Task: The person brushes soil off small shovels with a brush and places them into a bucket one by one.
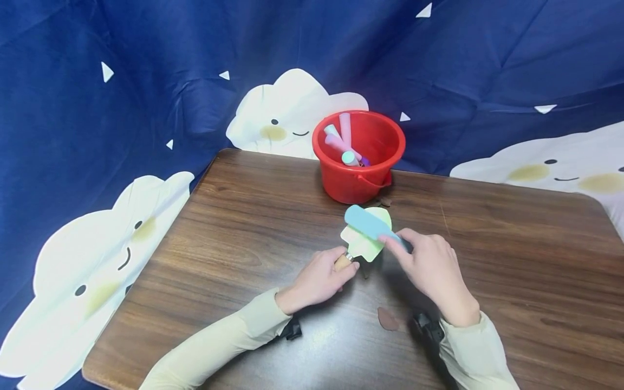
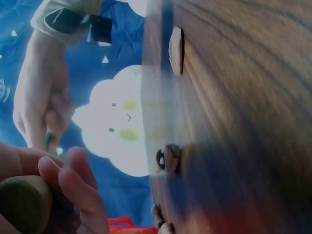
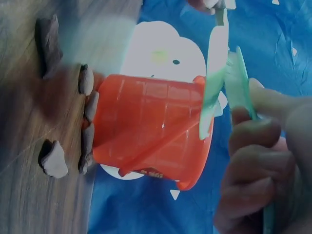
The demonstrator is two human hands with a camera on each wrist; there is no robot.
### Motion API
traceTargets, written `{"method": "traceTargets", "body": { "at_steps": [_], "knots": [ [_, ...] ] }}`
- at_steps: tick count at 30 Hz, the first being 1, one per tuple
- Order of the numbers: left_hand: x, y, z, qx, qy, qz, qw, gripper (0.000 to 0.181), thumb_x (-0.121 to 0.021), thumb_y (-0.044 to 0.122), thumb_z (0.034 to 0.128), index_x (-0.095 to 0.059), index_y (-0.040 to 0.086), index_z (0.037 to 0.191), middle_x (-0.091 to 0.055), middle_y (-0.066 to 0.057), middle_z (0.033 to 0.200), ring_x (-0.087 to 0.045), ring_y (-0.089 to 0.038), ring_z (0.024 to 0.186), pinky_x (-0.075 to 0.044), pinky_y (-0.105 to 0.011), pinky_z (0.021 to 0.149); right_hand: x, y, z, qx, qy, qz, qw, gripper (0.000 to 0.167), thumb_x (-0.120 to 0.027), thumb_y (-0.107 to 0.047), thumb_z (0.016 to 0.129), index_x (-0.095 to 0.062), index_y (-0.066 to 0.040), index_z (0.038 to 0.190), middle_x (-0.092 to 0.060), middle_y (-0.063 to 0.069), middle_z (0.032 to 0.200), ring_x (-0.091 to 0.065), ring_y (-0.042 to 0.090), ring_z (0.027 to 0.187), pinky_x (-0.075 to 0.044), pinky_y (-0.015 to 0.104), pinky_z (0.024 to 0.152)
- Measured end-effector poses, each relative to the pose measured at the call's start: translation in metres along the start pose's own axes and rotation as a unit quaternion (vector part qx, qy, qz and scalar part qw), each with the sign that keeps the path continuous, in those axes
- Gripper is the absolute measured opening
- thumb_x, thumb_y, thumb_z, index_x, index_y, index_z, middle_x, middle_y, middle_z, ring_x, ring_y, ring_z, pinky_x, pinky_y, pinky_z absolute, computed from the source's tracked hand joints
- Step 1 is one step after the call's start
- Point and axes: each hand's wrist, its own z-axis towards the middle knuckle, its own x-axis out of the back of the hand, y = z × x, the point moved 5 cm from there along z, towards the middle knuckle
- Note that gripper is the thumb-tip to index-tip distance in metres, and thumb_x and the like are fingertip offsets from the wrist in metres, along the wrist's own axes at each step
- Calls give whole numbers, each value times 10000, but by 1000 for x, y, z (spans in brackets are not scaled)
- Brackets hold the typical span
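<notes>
A pale green hand trowel with a wooden handle is gripped by my left hand. Its blade tilts up above the table. My right hand grips a light-blue brush, whose long rounded head lies across the trowel blade in the head view. On the right wrist view, the brush's pale underside faces the trowel; whether they touch is hard to tell. The left wrist view shows the butt of the wooden handle inside the curled left fingers.
A red bucket with several pastel sticks inside stands near the table's back edge. Brown pieces lie on the wooden table: a flat one near the front, several by the bucket. A blue cloth with clouds hangs behind.
</notes>
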Motion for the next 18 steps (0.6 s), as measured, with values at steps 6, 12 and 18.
{"method": "traceTargets", "body": {
  "at_steps": [6, 12, 18],
  "knots": [
    [6, 3, 0, -12, 18, 96, 10000, 225, -578, 255, 922, -502, 141, 743, -535, 56, 524, -534, -37, 433, -412, -201, 387, 6, 24, 3, -471, 616, -19, 9970, 366, -650, -437, 886, -721, -79, 906, -669, 121, 630, -586, 364, 575, -363, 381, 405],
    [6, 3, 0, -151, -40, 367, 9992, 253, -568, 266, 922, -470, 152, 719, -490, 87, 536, -484, -20, 437, -391, -187, 382, 11, 39, 3, -868, 774, -143, 9931, 403, -615, -456, 903, -717, -67, 920, -670, 180, 660, -590, 424, 600, -341, 407, 399],
    [11, 5, 0, -235, 92, 434, 9987, 260, -562, 267, 926, -458, 146, 721, -465, 86, 534, -467, -36, 440, -363, -175, 385, 13, 38, 1, -1039, 946, -2, 9901, 392, -639, -443, 889, -721, -61, 917, -627, 129, 582, -581, 395, 595, -357, 396, 431]
  ]
}}
